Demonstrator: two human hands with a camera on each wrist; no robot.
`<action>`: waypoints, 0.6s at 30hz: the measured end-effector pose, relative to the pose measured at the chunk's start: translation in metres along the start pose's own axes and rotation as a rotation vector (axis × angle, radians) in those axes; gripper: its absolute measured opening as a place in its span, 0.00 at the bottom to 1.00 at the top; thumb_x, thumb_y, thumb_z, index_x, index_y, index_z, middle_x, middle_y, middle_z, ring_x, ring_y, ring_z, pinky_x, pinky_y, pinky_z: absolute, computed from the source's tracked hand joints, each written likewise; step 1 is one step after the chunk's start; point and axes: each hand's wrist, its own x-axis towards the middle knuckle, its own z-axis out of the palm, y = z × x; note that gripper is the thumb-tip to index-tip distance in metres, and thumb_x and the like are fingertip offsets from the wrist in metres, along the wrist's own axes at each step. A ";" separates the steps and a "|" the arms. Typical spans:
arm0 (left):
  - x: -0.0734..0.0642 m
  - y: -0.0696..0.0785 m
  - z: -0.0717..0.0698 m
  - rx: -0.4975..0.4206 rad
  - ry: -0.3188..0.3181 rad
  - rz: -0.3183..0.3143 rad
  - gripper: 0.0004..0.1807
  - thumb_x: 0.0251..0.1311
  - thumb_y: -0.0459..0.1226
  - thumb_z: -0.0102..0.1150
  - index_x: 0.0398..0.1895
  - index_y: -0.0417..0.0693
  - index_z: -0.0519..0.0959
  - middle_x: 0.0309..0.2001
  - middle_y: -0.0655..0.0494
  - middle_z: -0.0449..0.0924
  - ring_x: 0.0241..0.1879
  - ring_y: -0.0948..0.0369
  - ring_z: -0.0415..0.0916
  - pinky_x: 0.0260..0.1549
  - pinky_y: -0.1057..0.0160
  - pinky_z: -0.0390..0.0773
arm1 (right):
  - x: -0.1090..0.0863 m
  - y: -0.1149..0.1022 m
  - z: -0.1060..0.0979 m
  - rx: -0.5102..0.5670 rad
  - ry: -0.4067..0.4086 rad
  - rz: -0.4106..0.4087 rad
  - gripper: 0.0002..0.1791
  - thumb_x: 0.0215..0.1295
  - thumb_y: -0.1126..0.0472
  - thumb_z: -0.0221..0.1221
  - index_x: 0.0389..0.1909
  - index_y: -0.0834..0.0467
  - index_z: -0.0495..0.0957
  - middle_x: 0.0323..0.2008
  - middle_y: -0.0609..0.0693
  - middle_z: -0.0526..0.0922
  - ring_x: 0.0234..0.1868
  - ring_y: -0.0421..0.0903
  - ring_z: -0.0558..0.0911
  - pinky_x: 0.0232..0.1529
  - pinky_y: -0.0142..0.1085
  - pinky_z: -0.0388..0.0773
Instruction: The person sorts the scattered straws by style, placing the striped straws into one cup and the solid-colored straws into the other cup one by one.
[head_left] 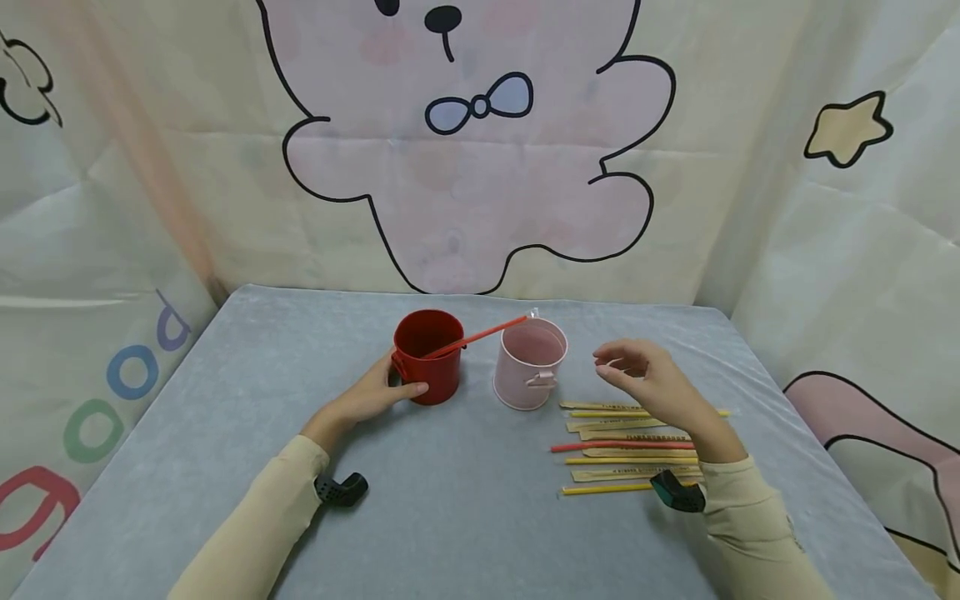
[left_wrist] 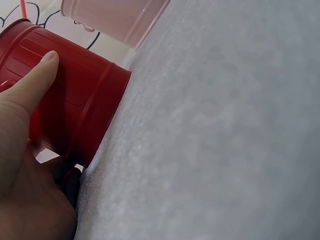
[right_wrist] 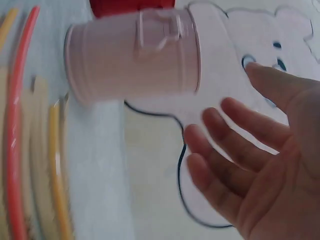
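My left hand (head_left: 375,390) grips a small red metal bucket (head_left: 442,379) from its left side, with the thumb along its front in the left wrist view. A red straw (head_left: 491,331) leans inside it, its upper end reaching over to the rim of a pink bucket (head_left: 517,379). That pink bucket stands upright just right of the red one, a small handle on its side. My right hand (head_left: 648,379) hovers to its right with fingers loosely bent. Nothing lies between those fingers in the right wrist view.
Below my right hand, red and yellow straws (head_left: 600,461) lie side by side with several printed tan paper sleeves (head_left: 611,476). A pale blue cloth (head_left: 465,517) covers the table. Behind it hangs a curtain (head_left: 465,217) with cartoon drawings.
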 end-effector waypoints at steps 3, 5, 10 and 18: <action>0.000 -0.002 0.002 0.000 0.005 0.001 0.42 0.64 0.43 0.66 0.77 0.53 0.55 0.73 0.50 0.63 0.73 0.49 0.56 0.73 0.37 0.57 | -0.003 0.017 -0.005 0.008 -0.059 0.004 0.10 0.72 0.64 0.59 0.50 0.63 0.82 0.48 0.60 0.85 0.46 0.35 0.83 0.49 0.26 0.80; 0.000 -0.002 0.001 -0.001 0.013 0.004 0.42 0.64 0.43 0.66 0.77 0.53 0.56 0.72 0.50 0.64 0.73 0.50 0.56 0.72 0.38 0.58 | -0.002 0.025 -0.007 0.002 -0.100 0.015 0.11 0.73 0.62 0.59 0.50 0.63 0.81 0.49 0.61 0.85 0.47 0.37 0.83 0.50 0.26 0.80; 0.000 0.000 0.002 0.007 0.010 -0.003 0.41 0.64 0.44 0.66 0.77 0.54 0.56 0.72 0.51 0.64 0.73 0.50 0.56 0.72 0.39 0.60 | -0.001 0.040 -0.011 0.000 -0.170 0.043 0.14 0.72 0.62 0.60 0.51 0.67 0.81 0.50 0.65 0.83 0.48 0.45 0.84 0.49 0.30 0.81; 0.002 0.000 0.003 0.017 0.003 -0.009 0.42 0.64 0.44 0.66 0.77 0.53 0.56 0.74 0.50 0.63 0.74 0.49 0.55 0.74 0.36 0.56 | -0.011 0.055 -0.017 0.016 -0.323 0.110 0.16 0.69 0.61 0.63 0.52 0.67 0.80 0.50 0.62 0.85 0.48 0.49 0.84 0.47 0.32 0.81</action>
